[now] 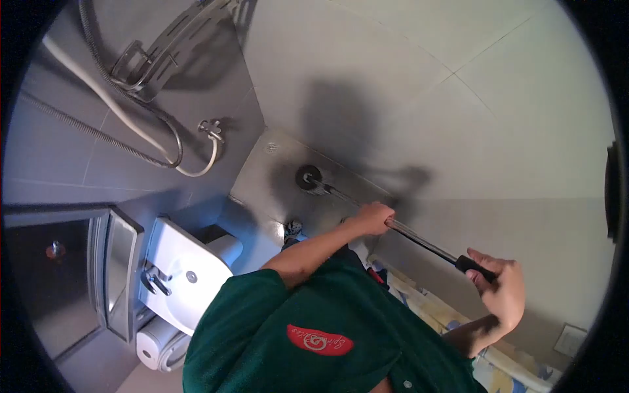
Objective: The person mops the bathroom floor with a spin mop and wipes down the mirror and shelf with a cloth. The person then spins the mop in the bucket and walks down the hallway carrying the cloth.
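A long-handled scrubber (426, 243) slants across the view, with a metal pole and a black grip at its upper end. Its round black head (308, 177) rests on the grey shower floor, with pale bristles or foam beside it. My left hand (377, 218) is wrapped round the middle of the pole. At the upper end, my right hand (501, 285) holds the black grip, its fingers partly extended along it. A round floor drain (270, 148) lies beyond the scrubber head. My shoe (293, 228) shows just behind the head.
A white washbasin (190, 275) with a tap and a toilet (226, 249) stand at the left. A shower hose (173, 137), a valve (211, 130) and a metal shelf (177, 49) are on the left wall. A patterned curtain (426, 304) hangs at the right, beside the tiled wall.
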`<state>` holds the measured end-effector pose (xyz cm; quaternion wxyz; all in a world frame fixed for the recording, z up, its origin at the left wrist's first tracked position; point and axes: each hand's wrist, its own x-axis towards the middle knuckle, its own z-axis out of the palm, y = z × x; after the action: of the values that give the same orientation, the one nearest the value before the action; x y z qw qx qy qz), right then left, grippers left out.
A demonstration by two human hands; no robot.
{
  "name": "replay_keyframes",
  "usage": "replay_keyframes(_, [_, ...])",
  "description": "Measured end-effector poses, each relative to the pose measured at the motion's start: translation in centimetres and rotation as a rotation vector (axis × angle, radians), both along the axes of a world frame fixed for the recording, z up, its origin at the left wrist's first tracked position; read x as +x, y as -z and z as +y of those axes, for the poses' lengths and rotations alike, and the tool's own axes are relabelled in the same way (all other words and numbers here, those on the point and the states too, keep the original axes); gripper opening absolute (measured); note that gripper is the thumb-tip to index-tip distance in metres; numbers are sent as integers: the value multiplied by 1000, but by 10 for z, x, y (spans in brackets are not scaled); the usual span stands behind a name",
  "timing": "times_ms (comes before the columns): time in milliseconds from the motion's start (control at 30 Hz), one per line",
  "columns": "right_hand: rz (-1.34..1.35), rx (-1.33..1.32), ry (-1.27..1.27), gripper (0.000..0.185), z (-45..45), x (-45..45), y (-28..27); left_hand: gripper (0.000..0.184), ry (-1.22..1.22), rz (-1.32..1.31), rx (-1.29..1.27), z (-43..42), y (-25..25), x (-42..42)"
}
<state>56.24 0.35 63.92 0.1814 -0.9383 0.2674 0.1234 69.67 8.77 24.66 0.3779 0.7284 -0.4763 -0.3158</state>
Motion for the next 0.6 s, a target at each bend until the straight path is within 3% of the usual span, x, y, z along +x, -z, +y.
replay_keyframes(167, [-27, 35, -26, 28, 41, 6, 50, 17, 46, -127, 135, 62, 14, 60])
replay_keyframes(200, [77, 64, 13, 29, 52, 20, 67, 17, -12, -120, 117, 78, 28, 75])
replay_keyframes(233, [95, 54, -17, 32, 59, 30, 97, 18, -66, -115, 99, 95, 57, 90])
replay_keyframes(267, [80, 134, 18, 34, 69, 42, 130, 19, -84, -201, 86, 107, 131, 101])
replay_keyframes(300, [-6, 173, -92, 39, 76, 45, 174, 19, -134, -187, 129, 128, 170, 113])
replay_keyframes(333, [199, 354, -97, 43, 87, 56, 199, 18, -182, -170, 174, 141, 190, 118])
replay_keyframes(367, [239, 320, -169, 45, 100, 46, 222, 18, -150, -251, 202, 144, 193, 110])
replay_keyframes(433, [337, 303, -39, 47, 106, 23, 224, 18, -99, -423, 248, 143, 193, 92])
replay_keyframes(567, [494, 320, 250, 45, 78, -48, 176, 21, 81, -152, 115, 85, 217, -12])
replay_keyframes(600, [333, 278, 262, 44, 77, -81, 168, 22, 84, -16, 146, 65, 206, -46])
